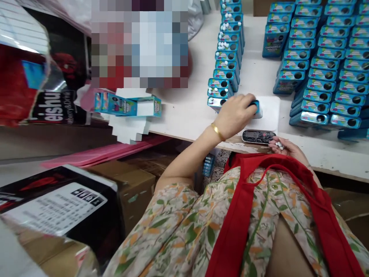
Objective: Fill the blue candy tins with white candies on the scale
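My left hand (236,112), with a gold bracelet at its wrist, grips a small blue candy tin (257,109) from above. The tin is over the white plate of a digital scale (271,105), and my fingers hide most of it. In front of that plate lies the scale's black display panel (255,136). My right hand (288,149) is closed loosely around several small white candies (279,145), at the right end of the panel. Left of my left hand runs a row of blue tins (226,75), with white candies on many of the tops.
Rows of blue tins with round dark openings (323,75) stand at the right. An open blue display carton (128,105) with a few tins lies at the left. Cardboard boxes (135,188) and a black printed box (62,196) are below the table's left side.
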`<action>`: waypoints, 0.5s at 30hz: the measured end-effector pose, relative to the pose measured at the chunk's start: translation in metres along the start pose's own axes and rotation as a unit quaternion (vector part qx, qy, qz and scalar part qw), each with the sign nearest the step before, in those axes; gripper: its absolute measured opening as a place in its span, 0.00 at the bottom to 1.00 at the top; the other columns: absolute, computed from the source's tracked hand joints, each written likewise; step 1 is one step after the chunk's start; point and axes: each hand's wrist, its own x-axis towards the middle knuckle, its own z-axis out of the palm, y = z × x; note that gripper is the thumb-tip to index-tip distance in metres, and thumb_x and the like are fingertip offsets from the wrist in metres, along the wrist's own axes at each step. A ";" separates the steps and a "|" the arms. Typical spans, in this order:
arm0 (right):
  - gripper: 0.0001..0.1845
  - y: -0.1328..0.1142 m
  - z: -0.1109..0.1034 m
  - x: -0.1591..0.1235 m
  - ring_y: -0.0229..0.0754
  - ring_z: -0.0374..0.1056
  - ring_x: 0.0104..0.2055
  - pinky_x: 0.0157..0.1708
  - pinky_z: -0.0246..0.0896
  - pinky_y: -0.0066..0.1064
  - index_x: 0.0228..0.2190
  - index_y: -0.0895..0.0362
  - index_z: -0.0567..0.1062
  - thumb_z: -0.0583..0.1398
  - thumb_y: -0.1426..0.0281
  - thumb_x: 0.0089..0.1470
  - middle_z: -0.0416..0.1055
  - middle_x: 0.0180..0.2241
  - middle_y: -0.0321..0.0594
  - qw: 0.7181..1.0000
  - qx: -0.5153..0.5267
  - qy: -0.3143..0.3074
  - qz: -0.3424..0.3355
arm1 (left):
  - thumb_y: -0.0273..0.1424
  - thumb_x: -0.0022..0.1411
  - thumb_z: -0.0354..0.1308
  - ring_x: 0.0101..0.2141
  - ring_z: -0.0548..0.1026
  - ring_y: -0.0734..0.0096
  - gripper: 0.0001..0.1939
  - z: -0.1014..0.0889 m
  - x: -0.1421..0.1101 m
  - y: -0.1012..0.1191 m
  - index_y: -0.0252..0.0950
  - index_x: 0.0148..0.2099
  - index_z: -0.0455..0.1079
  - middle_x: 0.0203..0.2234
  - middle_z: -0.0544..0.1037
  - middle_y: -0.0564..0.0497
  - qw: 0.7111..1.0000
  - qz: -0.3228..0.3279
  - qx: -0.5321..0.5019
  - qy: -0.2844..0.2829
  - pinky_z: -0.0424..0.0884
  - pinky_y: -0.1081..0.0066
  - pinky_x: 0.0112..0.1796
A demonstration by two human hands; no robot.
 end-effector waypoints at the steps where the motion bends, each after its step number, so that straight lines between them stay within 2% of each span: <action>1: 0.09 0.001 0.000 -0.001 0.38 0.78 0.33 0.37 0.76 0.22 0.35 0.61 0.80 0.68 0.71 0.50 0.80 0.34 0.46 1.000 0.002 0.003 0.001 | 0.33 0.69 0.51 0.43 0.72 0.58 0.09 0.007 0.013 0.004 0.38 0.40 0.71 0.48 0.74 0.43 1.000 0.011 -0.006 -0.008 0.69 0.57 0.42; 5: 0.07 0.000 -0.001 -0.006 0.38 0.78 0.34 0.38 0.76 0.24 0.35 0.60 0.80 0.66 0.72 0.52 0.80 0.34 0.45 1.000 0.006 0.009 -0.002 | 0.29 0.67 0.53 0.45 0.71 0.56 0.07 0.037 0.051 0.011 0.37 0.39 0.72 0.47 0.73 0.43 0.998 0.040 -0.016 -0.045 0.69 0.57 0.43; 8: 0.06 -0.002 -0.002 -0.006 0.38 0.78 0.34 0.38 0.76 0.24 0.35 0.59 0.80 0.65 0.72 0.52 0.80 0.34 0.45 1.000 0.013 0.018 0.000 | 0.31 0.67 0.54 0.47 0.71 0.55 0.06 0.041 0.058 0.010 0.38 0.41 0.72 0.48 0.72 0.43 0.995 0.050 -0.008 -0.081 0.69 0.54 0.45; 11: 0.07 -0.004 -0.003 -0.004 0.37 0.78 0.34 0.39 0.76 0.24 0.36 0.59 0.80 0.65 0.71 0.52 0.80 0.35 0.45 1.000 0.005 0.013 -0.001 | 0.40 0.66 0.58 0.51 0.71 0.53 0.11 0.024 0.051 0.004 0.41 0.46 0.71 0.51 0.72 0.45 0.996 0.035 -0.032 -0.072 0.68 0.51 0.51; 13: 0.09 -0.006 -0.004 -0.003 0.37 0.78 0.35 0.40 0.76 0.24 0.37 0.58 0.79 0.66 0.70 0.52 0.80 0.37 0.45 1.000 0.000 0.014 -0.006 | 0.46 0.66 0.58 0.52 0.72 0.53 0.15 0.006 0.038 -0.002 0.42 0.48 0.69 0.51 0.73 0.46 0.997 0.000 -0.065 -0.028 0.69 0.51 0.52; 15: 0.09 -0.008 -0.006 -0.002 0.38 0.77 0.37 0.39 0.75 0.23 0.36 0.58 0.79 0.68 0.70 0.50 0.80 0.37 0.45 1.000 -0.007 0.024 -0.018 | 0.48 0.68 0.54 0.50 0.73 0.56 0.17 -0.012 0.021 -0.009 0.43 0.49 0.68 0.48 0.74 0.47 0.993 -0.053 -0.096 0.039 0.71 0.53 0.51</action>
